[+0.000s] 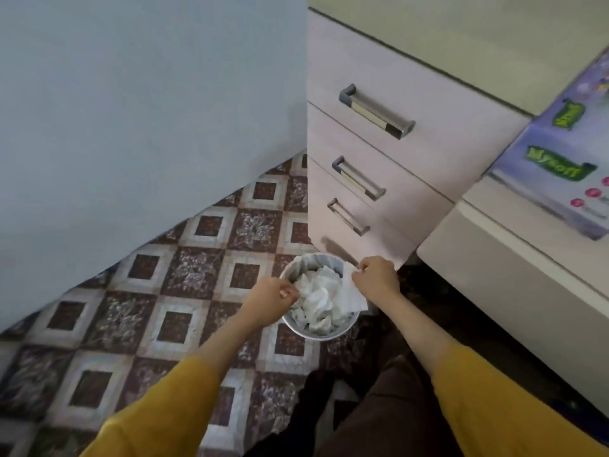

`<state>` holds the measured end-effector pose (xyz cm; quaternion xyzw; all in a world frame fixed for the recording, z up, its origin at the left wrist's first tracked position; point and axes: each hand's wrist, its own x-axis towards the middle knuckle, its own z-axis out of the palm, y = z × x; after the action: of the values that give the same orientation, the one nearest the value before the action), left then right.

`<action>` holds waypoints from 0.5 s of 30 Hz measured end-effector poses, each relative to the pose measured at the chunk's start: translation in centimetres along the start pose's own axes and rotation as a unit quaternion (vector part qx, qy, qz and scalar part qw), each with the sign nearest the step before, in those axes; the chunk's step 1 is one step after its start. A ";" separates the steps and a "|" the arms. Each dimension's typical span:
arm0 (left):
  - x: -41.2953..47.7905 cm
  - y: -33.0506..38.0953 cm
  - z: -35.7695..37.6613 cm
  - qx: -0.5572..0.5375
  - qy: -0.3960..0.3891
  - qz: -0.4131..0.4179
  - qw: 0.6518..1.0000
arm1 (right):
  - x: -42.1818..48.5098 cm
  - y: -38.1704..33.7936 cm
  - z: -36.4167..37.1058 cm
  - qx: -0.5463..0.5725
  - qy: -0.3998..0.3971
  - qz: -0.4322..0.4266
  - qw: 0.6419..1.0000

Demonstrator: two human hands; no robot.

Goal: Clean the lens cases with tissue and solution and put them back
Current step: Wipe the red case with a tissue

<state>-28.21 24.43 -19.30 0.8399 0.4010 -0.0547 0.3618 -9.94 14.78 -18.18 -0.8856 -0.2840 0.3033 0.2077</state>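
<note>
A small round waste bin [298, 328] stands on the patterned floor below the drawers, filled with crumpled white tissues [318, 300]. My right hand [375, 275] is over the bin's right rim and pinches a flat white tissue sheet [354, 296] that hangs down over the bin. My left hand [272, 295] is at the bin's left rim with its fingers curled, touching the edge of the crumpled tissues; whether it holds any is unclear. No lens case is in view.
A drawer unit [379, 153] with three metal handles stands just behind the bin. A white desk [514, 258] juts out at the right with a purple tissue box [560, 166] on top. A pale blue wall fills the left. My legs are below.
</note>
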 end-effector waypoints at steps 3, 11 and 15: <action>0.9 -1.4 0.7 -0.008 -0.025 -0.019 0.999 | 2.0 0.0 1.5 0.014 -0.025 0.064 0.998; 2.3 -2.5 1.2 -0.014 -0.032 -0.044 0.998 | 4.3 -0.8 4.3 0.106 -0.095 0.161 0.977; 2.5 -2.1 1.3 -0.017 -0.039 -0.044 0.998 | 4.3 -0.8 4.4 0.074 -0.131 0.119 0.981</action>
<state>-27.78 26.08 -22.43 0.8123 0.4243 -0.0967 0.3882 -10.33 18.98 -22.77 -0.8476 -0.1779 0.4597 0.1964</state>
